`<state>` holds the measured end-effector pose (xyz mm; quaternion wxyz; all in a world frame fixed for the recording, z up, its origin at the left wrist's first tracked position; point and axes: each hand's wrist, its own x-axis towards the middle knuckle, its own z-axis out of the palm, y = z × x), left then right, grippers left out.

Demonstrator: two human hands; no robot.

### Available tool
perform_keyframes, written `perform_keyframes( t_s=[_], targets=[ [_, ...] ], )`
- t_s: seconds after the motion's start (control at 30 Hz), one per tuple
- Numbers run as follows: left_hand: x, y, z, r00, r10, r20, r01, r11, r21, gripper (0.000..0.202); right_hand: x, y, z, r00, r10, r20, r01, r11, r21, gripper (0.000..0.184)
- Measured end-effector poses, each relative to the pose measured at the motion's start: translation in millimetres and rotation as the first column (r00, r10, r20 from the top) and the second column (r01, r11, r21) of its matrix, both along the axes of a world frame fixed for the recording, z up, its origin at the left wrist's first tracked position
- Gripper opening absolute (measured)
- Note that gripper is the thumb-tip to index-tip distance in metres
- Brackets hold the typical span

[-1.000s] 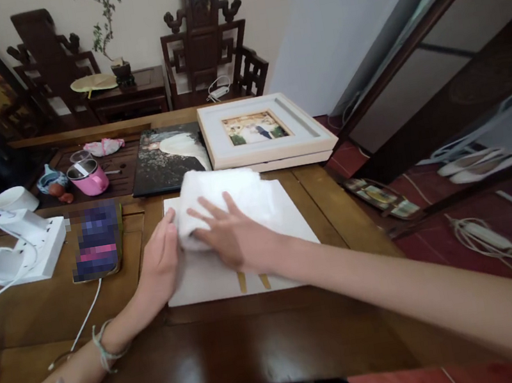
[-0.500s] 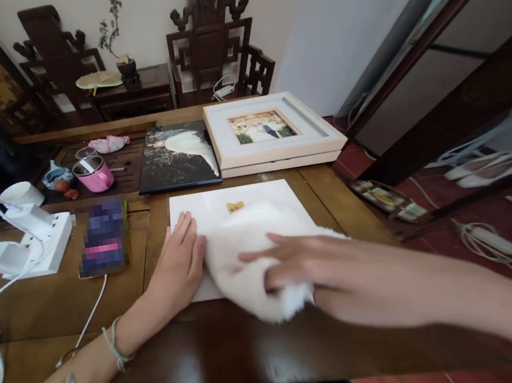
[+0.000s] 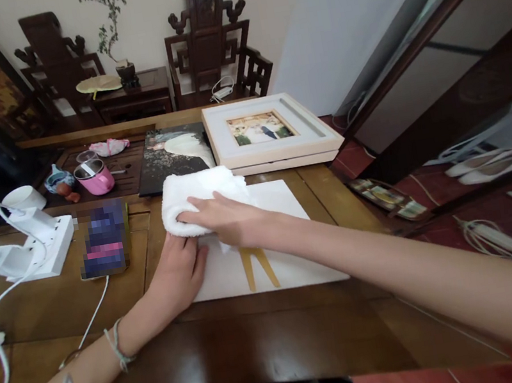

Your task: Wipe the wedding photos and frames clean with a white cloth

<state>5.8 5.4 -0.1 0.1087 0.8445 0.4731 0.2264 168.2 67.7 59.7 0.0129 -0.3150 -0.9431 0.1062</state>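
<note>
On a brown wooden table point(image 3: 241, 343), a white rectangular board point(image 3: 224, 280) is steadied by the left hand point(image 3: 178, 270), fingers together, tips hidden; at its far-left corner, a folded fluffy white cloth point(image 3: 199, 186) is gripped by the right hand point(image 3: 230, 219), fingers spread, best pressed evenly.
</note>
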Motion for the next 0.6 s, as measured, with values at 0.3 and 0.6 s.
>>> perform_keyframes(
  t_s=[0.3,0.6],
  targets=[
    [-2.8,-1.8,-6.9,0.996,0.028,-0.086,-0.035,0.996,-0.081,0.047,88.1,-1.4,-5.5,0.987,-0.162,-0.002,0.162,0.987,0.012,0.057],
    [-1.9,-2.2,-4.9,0.996,0.029,-0.082,-0.036,0.996,-0.087,0.048,149.1,-103.4,-21.8,0.965,-0.23,-0.128,0.216,0.97,-0.113,0.064]
  ],
)
